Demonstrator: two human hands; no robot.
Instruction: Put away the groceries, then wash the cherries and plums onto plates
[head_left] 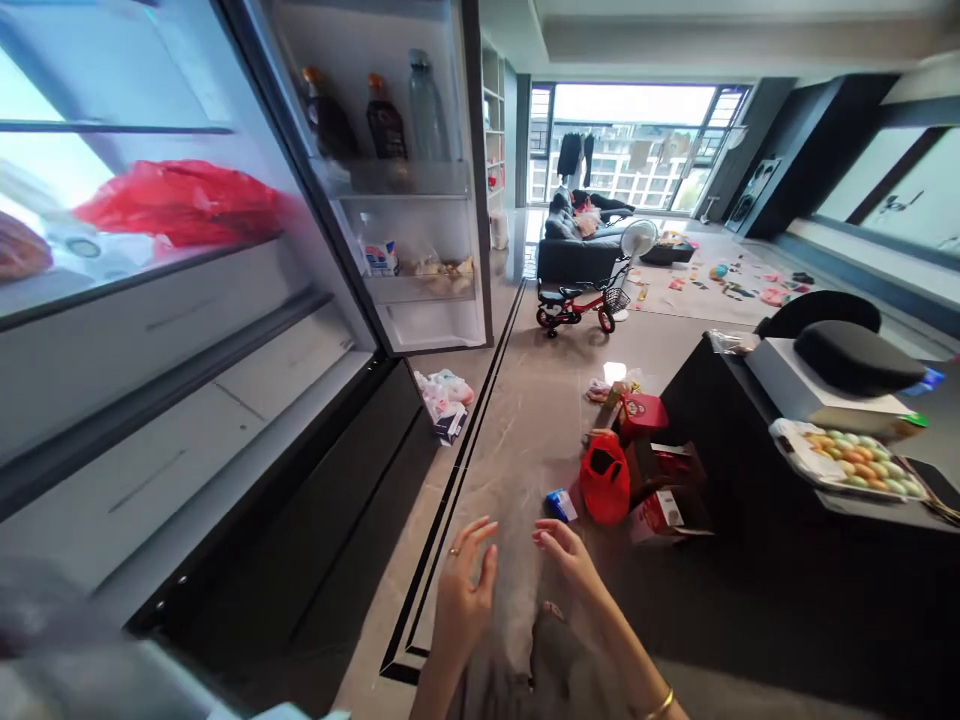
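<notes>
Both of my hands hang in mid-air over the tiled floor, apart from each other and holding nothing. My left hand (466, 585), with a ring on one finger, has its fingers loosely curved and spread. Across a small gap, my right hand (568, 556) has its fingers bent toward the left one; a gold bangle (660, 704) circles that wrist. To the left an open fridge (217, 395) shows a red plastic bag (187, 203) on its shelf. Its open door (427, 325) holds dark sauce bottles (386, 118) and a clear bottle (427, 110).
On the floor lie a red bag (604, 480), cardboard boxes (670, 515), a blue packet (560, 505) and plastic bags (445, 392). A dark counter at right bears a tray of eggs (862, 462) and a white box (817, 385). Farther off stand a child's bike (577, 310) and a sofa (577, 260).
</notes>
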